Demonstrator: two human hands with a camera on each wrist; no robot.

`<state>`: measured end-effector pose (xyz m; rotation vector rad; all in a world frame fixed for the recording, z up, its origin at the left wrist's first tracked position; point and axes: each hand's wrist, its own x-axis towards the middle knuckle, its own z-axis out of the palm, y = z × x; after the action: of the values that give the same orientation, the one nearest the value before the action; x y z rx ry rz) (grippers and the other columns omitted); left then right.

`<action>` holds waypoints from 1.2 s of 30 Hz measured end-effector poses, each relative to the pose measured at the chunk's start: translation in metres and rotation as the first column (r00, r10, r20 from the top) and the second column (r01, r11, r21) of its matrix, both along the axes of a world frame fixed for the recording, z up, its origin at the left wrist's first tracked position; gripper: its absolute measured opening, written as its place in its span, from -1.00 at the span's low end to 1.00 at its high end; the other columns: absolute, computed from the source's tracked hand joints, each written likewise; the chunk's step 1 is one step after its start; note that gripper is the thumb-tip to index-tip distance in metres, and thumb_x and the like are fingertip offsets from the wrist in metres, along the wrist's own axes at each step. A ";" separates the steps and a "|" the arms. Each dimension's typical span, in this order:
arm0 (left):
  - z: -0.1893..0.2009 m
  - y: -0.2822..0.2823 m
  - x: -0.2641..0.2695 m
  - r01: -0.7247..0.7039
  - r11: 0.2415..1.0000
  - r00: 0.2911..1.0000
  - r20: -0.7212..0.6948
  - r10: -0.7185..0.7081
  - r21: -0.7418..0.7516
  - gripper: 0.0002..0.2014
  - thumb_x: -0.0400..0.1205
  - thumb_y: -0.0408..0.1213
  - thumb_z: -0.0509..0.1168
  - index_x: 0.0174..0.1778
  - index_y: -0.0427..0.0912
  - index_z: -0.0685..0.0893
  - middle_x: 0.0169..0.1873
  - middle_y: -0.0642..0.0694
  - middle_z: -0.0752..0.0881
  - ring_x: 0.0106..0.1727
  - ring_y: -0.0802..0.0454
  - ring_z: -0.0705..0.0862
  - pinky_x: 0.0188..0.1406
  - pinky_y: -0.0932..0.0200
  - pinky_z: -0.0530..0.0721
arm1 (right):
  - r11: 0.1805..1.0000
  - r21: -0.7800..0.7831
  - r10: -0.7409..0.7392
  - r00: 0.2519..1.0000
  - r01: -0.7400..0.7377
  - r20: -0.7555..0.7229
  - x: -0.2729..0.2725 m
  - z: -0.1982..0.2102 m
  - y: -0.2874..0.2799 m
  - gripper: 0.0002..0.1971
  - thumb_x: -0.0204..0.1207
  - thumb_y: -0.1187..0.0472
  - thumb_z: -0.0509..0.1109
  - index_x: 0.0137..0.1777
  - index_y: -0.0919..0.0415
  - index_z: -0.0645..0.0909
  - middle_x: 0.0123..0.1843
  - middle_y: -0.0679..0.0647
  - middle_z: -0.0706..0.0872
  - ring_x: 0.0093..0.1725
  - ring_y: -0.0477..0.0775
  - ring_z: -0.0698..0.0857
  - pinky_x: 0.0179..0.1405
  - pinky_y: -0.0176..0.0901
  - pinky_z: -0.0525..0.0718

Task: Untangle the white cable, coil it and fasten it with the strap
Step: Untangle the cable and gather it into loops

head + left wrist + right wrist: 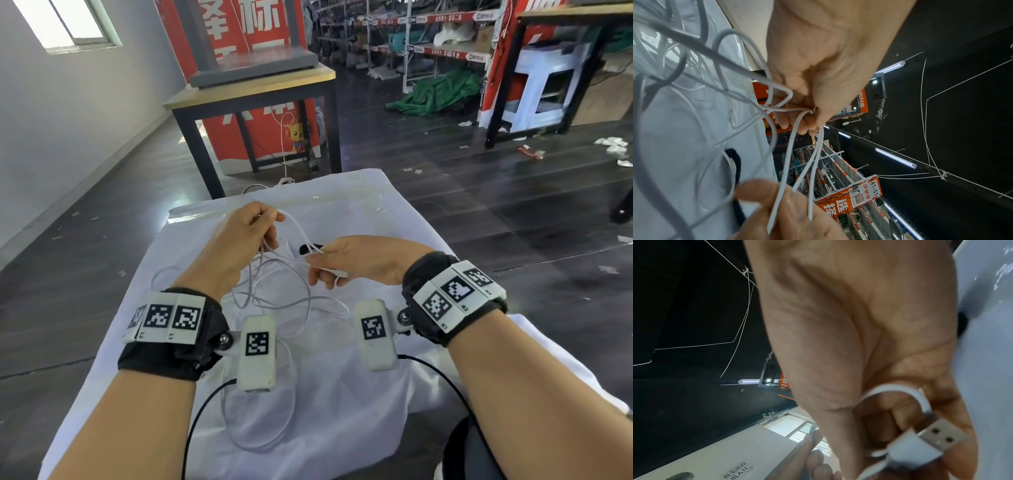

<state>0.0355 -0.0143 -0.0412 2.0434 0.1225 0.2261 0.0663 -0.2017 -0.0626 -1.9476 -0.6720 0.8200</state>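
Note:
A long white cable (274,301) lies in loose tangled loops on the white cloth (394,212) and rises to both hands. My left hand (253,226) is raised and pinches several strands of the white cable (789,104) between thumb and fingers. My right hand (329,263) pinches strands coming from the left hand and also holds the cable's USB plug (925,446) in its curled fingers. The black strap (310,247) lies flat on the cloth just beyond my right hand, partly hidden by it; the same strap (735,162) shows in the left wrist view.
The cloth covers a small table with dark floor on both sides. A black-framed wooden table (253,89) with a grey stand stands just beyond it. Another white cable (284,150) hangs there. Black wrist-camera leads (202,411) cross the near cloth.

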 end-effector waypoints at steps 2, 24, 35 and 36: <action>-0.001 -0.001 0.000 -0.013 0.999 1.000 0.025 0.012 0.041 -0.76 0.77 -0.25 0.09 0.05 -0.18 0.68 -0.35 -0.02 0.60 -0.31 0.09 0.63 -0.16 0.21 0.61 | 1.000 0.007 0.023 0.999 -0.023 -0.030 -0.001 -0.001 0.001 -0.70 0.74 0.11 0.13 0.03 0.19 0.69 -0.30 0.01 0.62 -0.33 -0.16 0.63 -0.23 -0.34 0.50; 0.009 0.009 -0.003 0.039 0.982 0.995 0.096 -0.022 -0.182 -0.80 0.75 -0.22 0.17 0.12 -0.07 0.70 -0.27 0.03 0.74 -0.28 0.21 0.71 -0.08 0.26 0.71 | 0.912 0.397 -0.028 0.980 0.107 -0.199 -0.004 0.009 0.003 -0.64 0.75 0.05 0.08 -0.27 0.18 0.43 -0.48 -0.05 0.22 -0.54 -0.11 0.13 -0.51 -0.24 0.03; -0.004 0.025 0.000 0.197 0.917 0.935 -0.347 -0.070 0.346 -0.71 0.63 -0.48 0.32 0.28 -0.31 0.65 0.00 -0.25 0.76 -0.10 -0.04 0.70 -0.40 0.45 0.60 | 0.532 0.593 -0.452 0.795 0.605 -0.405 0.017 0.005 -0.002 -0.62 0.77 0.12 0.04 -0.32 0.15 0.36 -0.58 -0.07 0.20 -0.65 -0.13 0.12 -0.70 -0.33 0.10; -0.004 0.027 0.000 0.187 0.915 0.935 -0.352 -0.053 0.359 -0.73 0.64 -0.44 0.31 0.26 -0.31 0.65 -0.03 -0.27 0.77 -0.14 -0.05 0.70 -0.46 0.45 0.59 | 0.498 0.594 -0.474 0.772 0.632 -0.424 0.018 0.004 -0.003 -0.62 0.77 0.12 0.03 -0.32 0.15 0.35 -0.59 -0.08 0.20 -0.65 -0.13 0.12 -0.71 -0.33 0.08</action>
<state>0.0354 0.0129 -0.0450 2.4638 0.1710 -0.1985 0.0847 -0.2046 -0.0585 -1.1878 -0.1305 0.2501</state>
